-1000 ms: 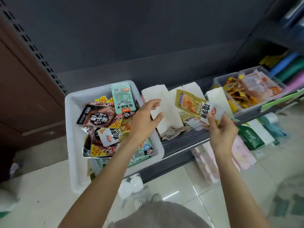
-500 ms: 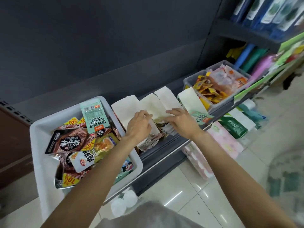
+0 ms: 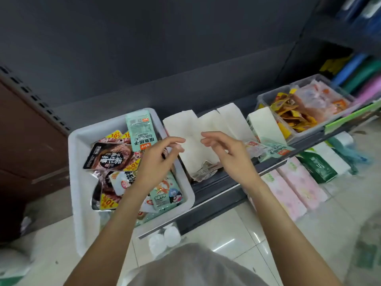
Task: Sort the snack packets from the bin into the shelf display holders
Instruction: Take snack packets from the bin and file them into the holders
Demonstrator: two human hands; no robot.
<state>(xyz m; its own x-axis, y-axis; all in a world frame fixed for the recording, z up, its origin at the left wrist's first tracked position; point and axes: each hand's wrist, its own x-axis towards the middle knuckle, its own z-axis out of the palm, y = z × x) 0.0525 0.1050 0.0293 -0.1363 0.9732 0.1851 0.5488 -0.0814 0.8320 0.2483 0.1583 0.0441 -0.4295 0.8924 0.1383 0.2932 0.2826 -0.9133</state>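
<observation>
Between white bin and clear tub, white holders; both hands empty.

Bare forearms, no sleeves; grey garment below

Yellow "10%" badges mark brown snack packets in the white bin; other print is unreadable.

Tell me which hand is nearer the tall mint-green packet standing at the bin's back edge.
Left. The left hand is just right of and below the mint-green packet, almost touching; the right hand hangs farther right, over the white holders.
</observation>
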